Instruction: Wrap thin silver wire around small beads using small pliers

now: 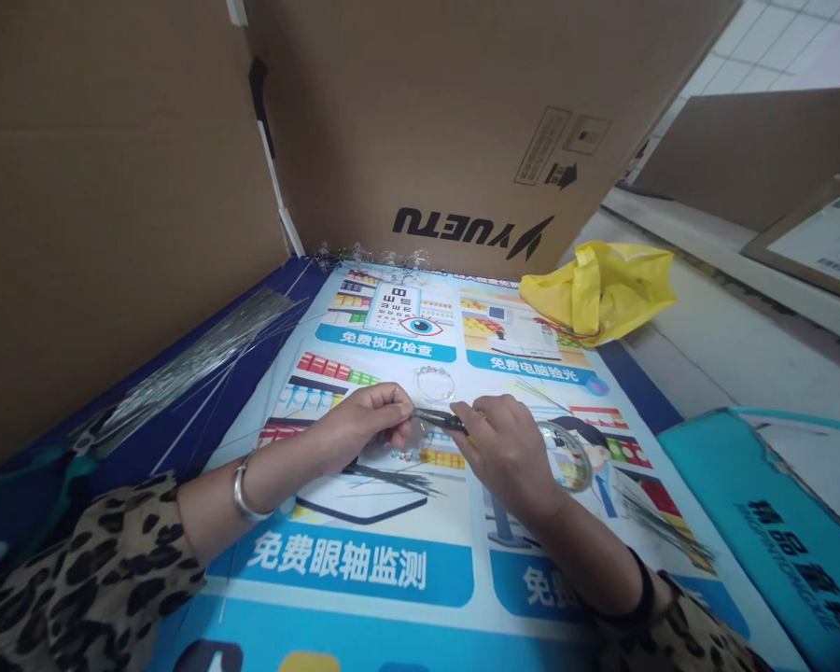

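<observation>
1. Centrally, just above a poster-covered surface (pixel 482 579): dark-nosed pliers (pixel 440 420), wrapped in a closed right hand (pixel 508 448).
2. At their tip: left hand (pixel 374 415), pinched closed, contents too small to tell.
3. Just beyond, lying flat: clear beaded ring (pixel 452 385).
4. Leftward: bundled thin wires (pixel 214 357).
5. Around: tall cardboard panels (pixel 462 121) behind, yellow bag (pixel 598 291) and turquoise case (pixel 763 523) rightward, pale tiles (pixel 777 42) farther off.
</observation>
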Tool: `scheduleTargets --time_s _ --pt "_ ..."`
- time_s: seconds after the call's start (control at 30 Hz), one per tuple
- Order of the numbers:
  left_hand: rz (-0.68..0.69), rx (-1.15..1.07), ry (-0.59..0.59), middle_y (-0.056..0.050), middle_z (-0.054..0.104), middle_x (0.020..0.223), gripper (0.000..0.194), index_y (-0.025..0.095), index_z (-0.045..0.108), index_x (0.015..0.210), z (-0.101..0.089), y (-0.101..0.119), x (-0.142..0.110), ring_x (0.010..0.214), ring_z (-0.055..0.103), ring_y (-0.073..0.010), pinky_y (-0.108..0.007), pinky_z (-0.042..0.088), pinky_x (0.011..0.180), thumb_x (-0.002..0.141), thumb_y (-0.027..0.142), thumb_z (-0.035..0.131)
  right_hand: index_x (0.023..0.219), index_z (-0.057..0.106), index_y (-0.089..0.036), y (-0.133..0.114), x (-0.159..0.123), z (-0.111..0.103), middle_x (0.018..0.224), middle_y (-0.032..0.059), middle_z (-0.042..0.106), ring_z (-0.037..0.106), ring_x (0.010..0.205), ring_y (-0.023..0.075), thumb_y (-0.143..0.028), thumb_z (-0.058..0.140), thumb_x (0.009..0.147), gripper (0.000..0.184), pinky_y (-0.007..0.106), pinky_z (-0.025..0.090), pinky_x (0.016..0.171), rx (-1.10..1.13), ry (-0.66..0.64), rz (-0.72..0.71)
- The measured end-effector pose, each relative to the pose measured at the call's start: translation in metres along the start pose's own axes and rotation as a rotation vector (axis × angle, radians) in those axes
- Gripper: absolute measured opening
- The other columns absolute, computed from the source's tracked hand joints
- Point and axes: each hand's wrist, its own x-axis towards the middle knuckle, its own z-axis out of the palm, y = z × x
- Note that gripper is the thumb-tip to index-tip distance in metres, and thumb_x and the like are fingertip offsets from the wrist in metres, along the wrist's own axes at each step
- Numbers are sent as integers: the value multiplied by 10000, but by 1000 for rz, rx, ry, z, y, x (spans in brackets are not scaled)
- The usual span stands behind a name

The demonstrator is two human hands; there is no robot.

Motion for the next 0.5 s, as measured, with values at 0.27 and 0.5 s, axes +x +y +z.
scheduleTargets --time_s 0.27,0.5 --pt "-9 14 -18 11 579 607 170 147 514 712 0 -1 -1 509 477 -66 -201 312 504 831 268 528 1022 610 -148 1 -1 1 802 78 596 490 762 194 -284 502 862 236 318 382 702 4 16 -13" --pt "-5 -33 -45 -8 596 661 173 136 538 736 0 0 -2 581 511 -85 -224 364 600 829 282 541 965 624 -161 2 -2 6 782 66 606 532 776 178 -310 503 865 215 282 409 706 140 10 41"
